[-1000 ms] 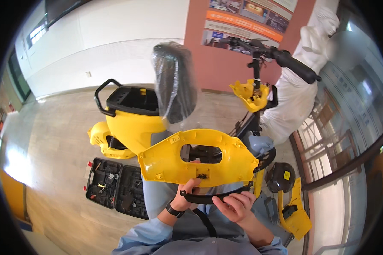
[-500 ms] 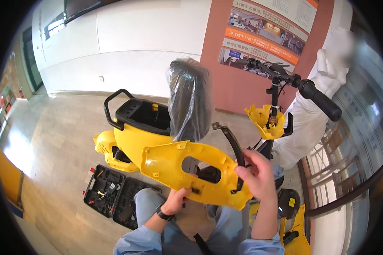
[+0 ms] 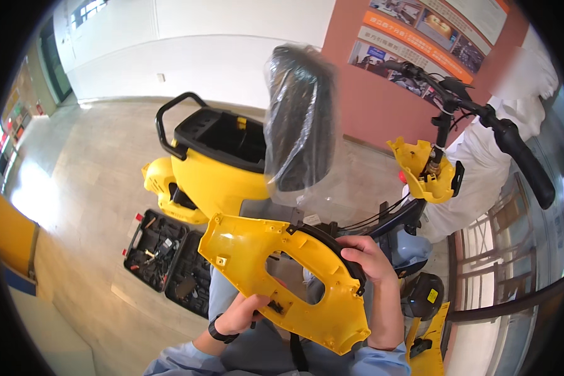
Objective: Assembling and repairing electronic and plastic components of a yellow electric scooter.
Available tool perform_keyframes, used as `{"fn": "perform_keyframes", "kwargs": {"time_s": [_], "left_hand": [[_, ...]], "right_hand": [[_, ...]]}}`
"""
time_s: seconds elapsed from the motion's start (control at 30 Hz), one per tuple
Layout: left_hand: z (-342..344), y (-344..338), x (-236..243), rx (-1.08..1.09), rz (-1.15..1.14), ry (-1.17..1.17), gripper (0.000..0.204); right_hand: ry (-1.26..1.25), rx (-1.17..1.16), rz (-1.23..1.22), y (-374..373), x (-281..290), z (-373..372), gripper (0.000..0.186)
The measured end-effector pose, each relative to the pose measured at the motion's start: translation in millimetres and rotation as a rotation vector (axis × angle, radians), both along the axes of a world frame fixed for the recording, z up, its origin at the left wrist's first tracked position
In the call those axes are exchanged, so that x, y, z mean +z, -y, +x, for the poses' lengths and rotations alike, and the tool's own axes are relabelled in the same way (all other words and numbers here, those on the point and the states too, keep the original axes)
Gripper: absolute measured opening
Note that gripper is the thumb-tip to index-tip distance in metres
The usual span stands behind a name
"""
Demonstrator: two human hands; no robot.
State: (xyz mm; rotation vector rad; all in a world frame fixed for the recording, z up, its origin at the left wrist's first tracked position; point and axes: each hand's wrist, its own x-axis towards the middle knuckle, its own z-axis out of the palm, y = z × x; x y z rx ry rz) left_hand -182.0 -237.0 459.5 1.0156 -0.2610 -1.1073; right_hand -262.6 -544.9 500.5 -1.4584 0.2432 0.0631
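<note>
"Presently, your hands are apart, each gripping something. Your left hand (image 3: pixel 238 313) is clamped on the lower left edge of the yellow panel (image 3: pixel 250 263), thumb on the face turned toward you, the remaining fingers largely hidden."

"And your right hand (image 3: pixel 371 259)?"

"Your right hand holds the black curved strip (image 3: pixel 326 237) between thumb and fingers, against the panel's upper right edge. The strip follows that edge; whether it is fastened cannot be determined."

"Position of the panel, for the record?"

"You have it tilted in front of your body, above your lap, its long opening showing between your hands. Small dark pieces (image 3: pixel 274 306) are on its face beside your left thumb, too small to identify. You wear a black wristband (image 3: pixel 222 330) on the left."

"What surrounds you?"

"Ahead and to your left is a yellow vehicle body (image 3: pixel 216 178) with a black-rimmed compartment on top. Beside it is a long black piece (image 3: pixel 301 119) wrapped in clear plastic. An unfolded tool case (image 3: pixel 177 262) lies on the floor to your left. Ahead to your right is a black handlebar (image 3: pixel 482 113), with a yellow shell (image 3: pixel 425 170) around the column below it. Low on your right, a dark rounded object (image 3: pixel 423 294) with a yellow label sits near another yellow part (image 3: pixel 427 360)."
</note>
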Motion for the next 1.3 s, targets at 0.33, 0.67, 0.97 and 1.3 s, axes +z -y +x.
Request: {"fn": "perform_keyframes", "kwargs": {"time_s": [0.33, 0.67, 0.97, 1.3], "left_hand": [[-50, -16, -52, 0.264, 0.023, -0.028, 0.043], [-36, -8, -69, 0.379, 0.085, 0.023, 0.045], [-11, 13, -77, 0.309, 0.131, 0.088, 0.053], [-16, 13, -99, 0.359, 0.061, 0.053, 0.069]], "right_hand": [[-0.096, 0.203, -0.052, -12, -45, 43, 0.041], [-0.065, 0.329, 0.256, -5, -78, 89, 0.039], [-0.031, 0.251, 0.148, 13, -78, 88, 0.042], [-0.048, 0.111, -0.026, 9, -71, 76, 0.038]]}}
